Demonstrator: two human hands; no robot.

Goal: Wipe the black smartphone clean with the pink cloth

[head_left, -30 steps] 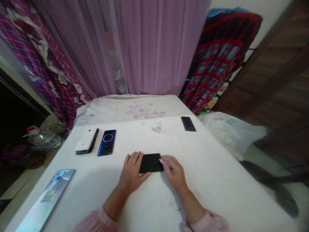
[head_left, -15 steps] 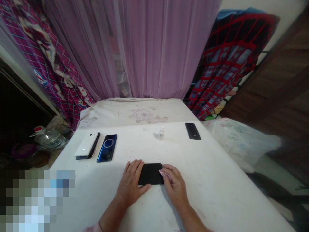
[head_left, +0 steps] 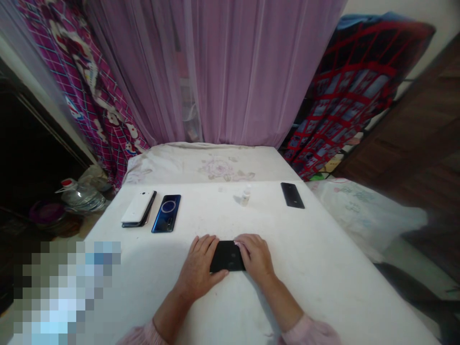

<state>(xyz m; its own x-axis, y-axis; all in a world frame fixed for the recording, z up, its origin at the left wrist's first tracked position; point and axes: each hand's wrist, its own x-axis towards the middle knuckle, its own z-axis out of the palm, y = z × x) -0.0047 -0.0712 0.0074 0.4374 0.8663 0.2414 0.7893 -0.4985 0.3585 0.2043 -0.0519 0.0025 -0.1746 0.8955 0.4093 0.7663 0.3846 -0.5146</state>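
Observation:
A black phone (head_left: pixel 224 256) lies crosswise on the white-covered table with its dark face up. My left hand (head_left: pixel 200 261) grips its left end, fingers over the far edge and thumb along the near edge. My right hand (head_left: pixel 257 258) is closed over the right end, pinching a small pale pink cloth (head_left: pixel 236 243) against the phone's far edge. Most of that cloth is hidden under the fingers. Faint smudges show on the dark surface between my hands. Beyond them stands a little clear bottle with a white cap (head_left: pixel 246 196).
A blue phone (head_left: pixel 167 213) lies at the left beside a stack of phones topped by a white one (head_left: pixel 138 209). Another dark phone (head_left: pixel 292 195) rests near the table's right edge. A large water bottle (head_left: pixel 83 195) is left of the table, a plastic bag (head_left: pixel 370 206) right.
My right hand has shifted with the cloth up to the phone's far edge, and its fingers lie further over the phone. The left hand keeps its grip. The view has turned slightly left.

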